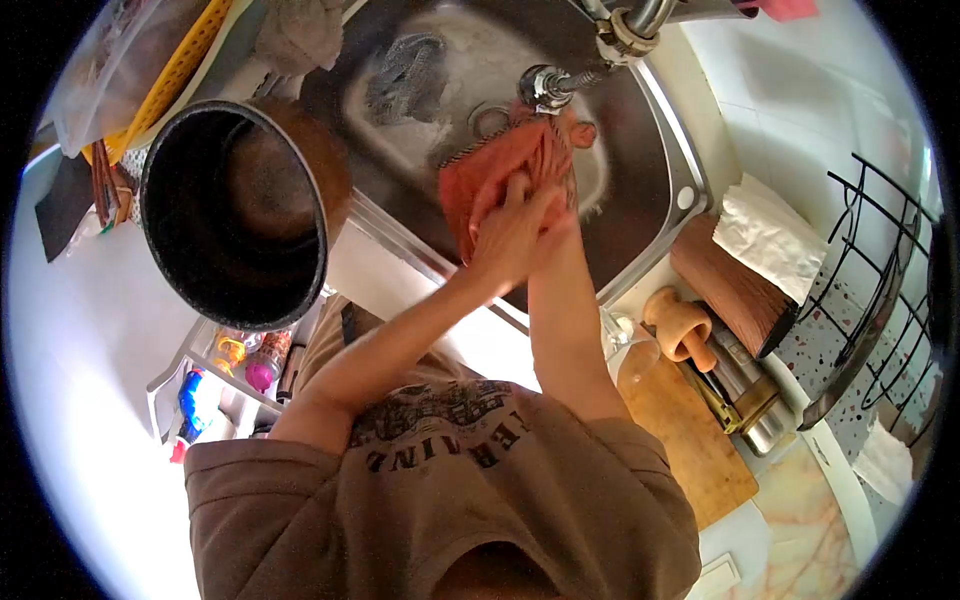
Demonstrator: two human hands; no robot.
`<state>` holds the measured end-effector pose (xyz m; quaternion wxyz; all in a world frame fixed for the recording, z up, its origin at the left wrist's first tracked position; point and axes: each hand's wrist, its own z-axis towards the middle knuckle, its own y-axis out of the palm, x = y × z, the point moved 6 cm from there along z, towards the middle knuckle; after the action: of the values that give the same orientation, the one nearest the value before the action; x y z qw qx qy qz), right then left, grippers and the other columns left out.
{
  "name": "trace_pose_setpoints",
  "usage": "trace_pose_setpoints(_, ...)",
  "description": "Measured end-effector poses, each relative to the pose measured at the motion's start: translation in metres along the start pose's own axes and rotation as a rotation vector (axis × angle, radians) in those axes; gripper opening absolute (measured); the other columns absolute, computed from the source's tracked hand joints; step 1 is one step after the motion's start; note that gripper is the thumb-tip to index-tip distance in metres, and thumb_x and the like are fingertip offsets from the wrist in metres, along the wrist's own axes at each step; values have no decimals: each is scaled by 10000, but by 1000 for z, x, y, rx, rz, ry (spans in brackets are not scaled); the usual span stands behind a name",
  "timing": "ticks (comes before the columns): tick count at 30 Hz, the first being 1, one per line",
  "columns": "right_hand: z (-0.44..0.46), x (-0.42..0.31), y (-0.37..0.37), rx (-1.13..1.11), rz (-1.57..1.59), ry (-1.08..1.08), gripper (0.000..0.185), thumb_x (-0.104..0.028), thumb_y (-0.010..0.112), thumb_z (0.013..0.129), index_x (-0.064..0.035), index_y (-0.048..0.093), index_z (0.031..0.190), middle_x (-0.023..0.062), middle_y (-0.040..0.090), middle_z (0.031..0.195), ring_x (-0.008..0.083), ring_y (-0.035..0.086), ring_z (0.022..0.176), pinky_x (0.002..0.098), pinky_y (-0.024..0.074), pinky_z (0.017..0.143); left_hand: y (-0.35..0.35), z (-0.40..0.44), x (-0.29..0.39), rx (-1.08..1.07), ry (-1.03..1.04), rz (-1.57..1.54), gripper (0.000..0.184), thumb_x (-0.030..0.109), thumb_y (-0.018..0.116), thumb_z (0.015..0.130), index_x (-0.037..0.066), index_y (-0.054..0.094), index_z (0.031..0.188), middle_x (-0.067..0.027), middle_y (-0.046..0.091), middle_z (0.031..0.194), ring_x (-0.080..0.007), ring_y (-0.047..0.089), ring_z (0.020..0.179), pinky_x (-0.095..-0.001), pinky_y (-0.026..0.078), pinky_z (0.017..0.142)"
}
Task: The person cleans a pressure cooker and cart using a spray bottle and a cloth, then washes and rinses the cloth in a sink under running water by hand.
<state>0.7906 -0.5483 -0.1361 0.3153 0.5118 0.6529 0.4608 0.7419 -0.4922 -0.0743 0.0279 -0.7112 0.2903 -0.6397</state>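
An orange-red cloth (470,185) with a dark stitched edge hangs bunched over the sink (640,180), below the faucet head (545,90). My left hand (508,238) is closed on the cloth's near side, fingers partly sunk in its folds. Pressed close beside it, my right hand (552,205) is also closed on the cloth, its fingers slightly blurred. The two hands overlap, so some fingertips are hidden. A grey mesh scrubber (408,75) lies in the sink to the left, and part of the drain ring (489,121) shows behind the cloth.
A large dark pot (322,165) stands tilted left of the sink. On the right are a wooden mortar (678,322), a brown cylinder (735,280) with white paper on it, a cutting board (690,440) and a black wire rack (860,240). An open drawer (185,365) holds bottles.
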Motion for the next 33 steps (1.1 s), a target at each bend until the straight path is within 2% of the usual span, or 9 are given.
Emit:
trace_pose_setpoints(3, 49, -9, -5, 141, -238, -107, 438, -349, 548, 911, -56, 523, 1236, 117, 599, 1127, 279, 580, 1003, 408, 487, 894, -20, 84, -36, 324, -48, 323, 282, 242, 656, 770, 9, 597, 917, -188, 574, 886, -369, 575, 914, -498, 457, 711)
trace_pose_setpoints(6, 53, -17, -24, 343, -476, -207, 360, -247, 531, 915, -49, 541, 1216, 101, 605, 1155, 252, 594, 983, 377, 492, 892, -4, 121, -94, -146, 73, 545, 282, 251, 679, 729, -9, 608, 815, -179, 570, 882, -352, 584, 899, -480, 452, 697)
trace_pose_setpoints(8, 65, -34, -25, 252, -524, -230, 407, -292, 509, 928, -50, 515, 1255, 92, 599, 1187, 250, 594, 990, 365, 500, 878, -11, 115, -104, 515, 83, 84, 288, 265, 717, 711, 15, 614, 812, -156, 594, 862, -347, 598, 832, -465, 456, 679)
trace_pose_setpoints(15, 68, -32, -54, 163, -349, -4, 389, -319, 484, 947, -59, 520, 1234, 103, 571, 1220, 262, 543, 1091, 396, 438, 966, -4, 123, -117, 215, -7, 206, 243, 204, 665, 808, 33, 564, 948, -129, 636, 821, -295, 613, 804, -414, 492, 653)
trace_pose_setpoints(18, 75, -69, -103, 39, -819, -248, 428, -336, 471, 947, -35, 513, 1248, 123, 568, 1223, 262, 551, 1086, 395, 462, 932, -17, 97, -70, 377, -258, -410, 121, 156, 585, 849, 56, 550, 907, -120, 655, 857, -272, 629, 800, -425, 497, 628)
trace_pose_setpoints(22, 68, -46, -87, 131, -743, -157, 381, -258, 492, 921, -18, 543, 1212, 145, 568, 1223, 262, 558, 1098, 376, 490, 919, -5, 114, -63, 692, 247, 215, 131, 152, 481, 903, 33, 536, 903, -133, 642, 813, -233, 619, 689, -372, 489, 567)
trace_pose_setpoints(26, 47, -23, -53, 768, -382, -226, 335, -239, 507, 911, -15, 593, 1143, 151, 575, 1227, 266, 555, 1114, 399, 462, 975, -13, 123, -92, 173, -693, -311, 122, 153, 570, 874, 67, 644, 919, -108, 659, 949, -252, 622, 879, -345, 483, 758)
trace_pose_setpoints(29, 61, -57, -106, 339, -321, -189, 283, -268, 458, 959, -37, 588, 1057, 107, 636, 1028, 244, 593, 945, 390, 507, 845, 8, 107, -78, 652, -18, -882, 313, 263, 452, 939, -6, 611, 915, -166, 626, 1029, -226, 595, 917, -397, 464, 775)
trace_pose_setpoints(33, 50, -23, -53, 318, -296, -34, 323, -188, 450, 950, 28, 541, 1172, 145, 607, 1158, 246, 578, 1060, 379, 484, 912, -5, 109, -71, 246, -128, 50, 277, 220, 517, 890, -9, 633, 994, -188, 617, 987, -325, 583, 957, -399, 461, 825)
